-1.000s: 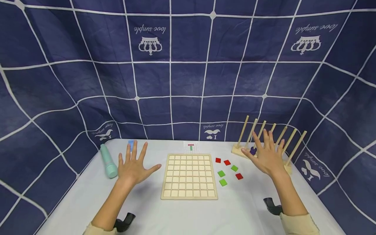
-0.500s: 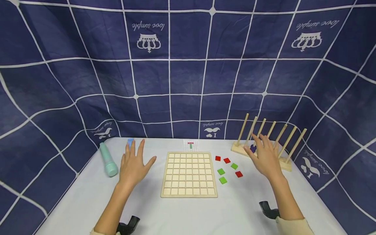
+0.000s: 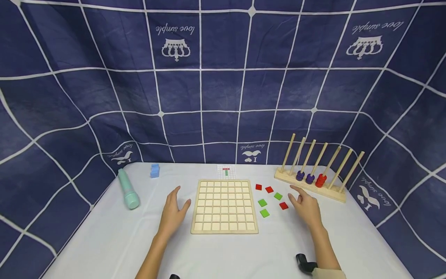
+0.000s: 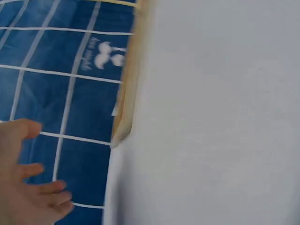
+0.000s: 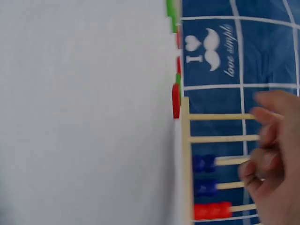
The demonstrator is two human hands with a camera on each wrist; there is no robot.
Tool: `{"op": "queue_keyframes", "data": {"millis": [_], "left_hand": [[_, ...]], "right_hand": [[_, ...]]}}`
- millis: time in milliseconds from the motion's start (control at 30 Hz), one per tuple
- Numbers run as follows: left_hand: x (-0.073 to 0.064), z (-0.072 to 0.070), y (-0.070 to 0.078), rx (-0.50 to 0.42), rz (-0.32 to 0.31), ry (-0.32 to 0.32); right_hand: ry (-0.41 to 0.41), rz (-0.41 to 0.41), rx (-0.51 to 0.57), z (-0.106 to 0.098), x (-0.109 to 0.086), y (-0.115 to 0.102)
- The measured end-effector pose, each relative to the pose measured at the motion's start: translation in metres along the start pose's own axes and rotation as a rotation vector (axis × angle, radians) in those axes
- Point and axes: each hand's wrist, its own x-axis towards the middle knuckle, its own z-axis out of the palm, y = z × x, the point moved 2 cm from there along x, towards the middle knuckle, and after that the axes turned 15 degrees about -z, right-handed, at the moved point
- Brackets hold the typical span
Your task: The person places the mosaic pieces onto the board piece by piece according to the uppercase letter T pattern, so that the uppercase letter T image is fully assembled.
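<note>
1. Landmark: a square, pale wooden grid board (image 3: 224, 206) with raised rim and rows of square cells, lying flat on a white-covered table (image 3: 223, 257).
2. Left hand (image 3: 172, 217): just left of the board, nearest its left rim. The grip is wide, thumb well apart from the fingers; whether it touches the table cannot be told.
3. Right hand (image 3: 307, 207): right of the board, beyond the tiles. The grip is narrow, a small gap between thumb and forefinger, the other fingers bent toward the palm.
4. Tiles: three flat, square red tiles (image 3: 283, 205) and three flat, square green tiles (image 3: 262, 202) lie scattered between the board and the right hand. One red tile is nearest that hand.
5. A white paper card (image 3: 226, 173) with a printed grid and a red-and-green T shape lies just behind the board.
6. A pale wooden peg rack (image 3: 334, 192) with seven upright rods stands behind and right of the board; three of its rods carry purple or red beads (image 3: 320, 180).
7. Left of the board, farther back: a mint-green cylindrical torch (image 3: 129, 192) and a small light-blue block (image 3: 155, 171).
</note>
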Motion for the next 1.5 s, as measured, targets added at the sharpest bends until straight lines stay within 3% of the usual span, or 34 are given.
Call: {"op": "queue_keyframes", "data": {"millis": [167, 333, 500, 667, 833, 1100, 1500], "left_hand": [[0.001, 0.025, -0.027, -0.048, 0.032, -0.139], [-0.001, 0.034, -0.038, -0.032, 0.067, -0.212], [-0.001, 0.037, -0.039, 0.030, 0.124, -0.214], [-0.002, 0.038, -0.042, 0.092, 0.149, -0.193], [-0.005, 0.039, -0.044, 0.096, 0.161, -0.187], [-0.007, 0.042, -0.042, 0.110, 0.177, -0.177], [-0.007, 0.038, -0.044, 0.123, 0.163, -0.175]], "right_hand": [[-0.110, 0.110, 0.097, 0.016, -0.011, 0.015], [-0.182, 0.152, 0.126, 0.031, -0.019, 0.024], [-0.179, 0.071, 0.113, 0.043, -0.012, 0.017], [-0.185, -0.004, 0.082, 0.057, 0.009, 0.005], [-0.213, -0.044, 0.063, 0.070, 0.033, -0.005], [-0.266, -0.047, 0.063, 0.089, 0.054, 0.000], [-0.336, 0.002, 0.056, 0.103, 0.058, 0.000]]}}
